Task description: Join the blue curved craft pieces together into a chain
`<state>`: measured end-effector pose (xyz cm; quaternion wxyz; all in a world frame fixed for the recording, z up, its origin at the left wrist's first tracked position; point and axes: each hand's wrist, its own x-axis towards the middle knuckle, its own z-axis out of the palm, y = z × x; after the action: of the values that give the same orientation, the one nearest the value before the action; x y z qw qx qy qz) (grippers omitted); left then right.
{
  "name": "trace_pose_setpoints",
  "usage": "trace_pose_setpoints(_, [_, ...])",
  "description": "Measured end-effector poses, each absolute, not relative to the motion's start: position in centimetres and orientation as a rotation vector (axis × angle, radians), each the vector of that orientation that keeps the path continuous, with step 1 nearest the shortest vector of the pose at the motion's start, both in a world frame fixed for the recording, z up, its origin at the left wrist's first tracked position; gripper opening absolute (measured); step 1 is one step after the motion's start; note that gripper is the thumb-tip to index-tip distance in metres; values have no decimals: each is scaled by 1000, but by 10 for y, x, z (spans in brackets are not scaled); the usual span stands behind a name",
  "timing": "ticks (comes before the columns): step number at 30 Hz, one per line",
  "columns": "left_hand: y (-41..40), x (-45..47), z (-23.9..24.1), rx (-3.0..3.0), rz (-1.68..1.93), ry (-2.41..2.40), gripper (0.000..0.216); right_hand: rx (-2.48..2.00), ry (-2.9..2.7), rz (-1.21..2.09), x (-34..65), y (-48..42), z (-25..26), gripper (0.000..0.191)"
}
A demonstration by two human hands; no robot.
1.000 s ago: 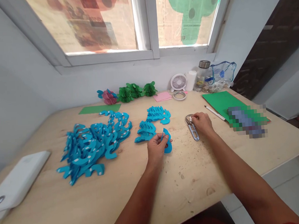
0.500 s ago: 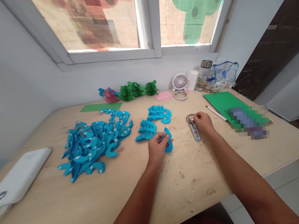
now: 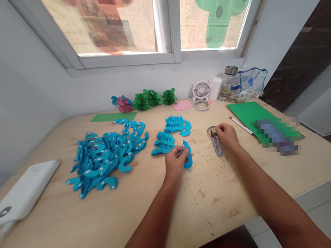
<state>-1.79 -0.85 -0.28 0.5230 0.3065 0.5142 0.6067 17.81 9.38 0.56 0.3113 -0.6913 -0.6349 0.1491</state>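
My left hand [image 3: 174,162] pinches a curved blue paper piece [image 3: 188,159], holding it upright above the table. Light blue thread snips [image 3: 217,147] lie with their blades across a roll of tape [image 3: 209,132]. Beside the blades, my right hand [image 3: 228,136] has its thumb and fingers pressed together at the roll's right side; a small whitish bit shows at the tips, too small to name. Two rows of blue paper pieces, a nearer one [image 3: 163,142] and a farther one [image 3: 179,124], sit just beyond my left hand.
A large heap of blue paper pieces with white patches [image 3: 102,157] covers the left. A white power bank [image 3: 30,190] lies at the far left. Green paper [image 3: 247,113] and a white pen [image 3: 241,125] are on the right. A small fan [image 3: 201,90] and bottle [image 3: 227,84] stand behind.
The view has shifted slightly, so the whole scene sits a little farther right. Both hands stay almost in place, the left still holding the blue paper piece.
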Motion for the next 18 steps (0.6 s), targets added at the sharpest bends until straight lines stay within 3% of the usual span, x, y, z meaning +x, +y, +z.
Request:
trace_pose_setpoints(9, [-9, -17, -1, 731, 1454, 1208, 20, -1845, -1768, 254, 179, 95, 5, 19])
trace_pose_setpoints(18, [-8, -17, -1, 718, 1449, 1199, 20, -1864, -1638, 502, 175, 87, 10, 15])
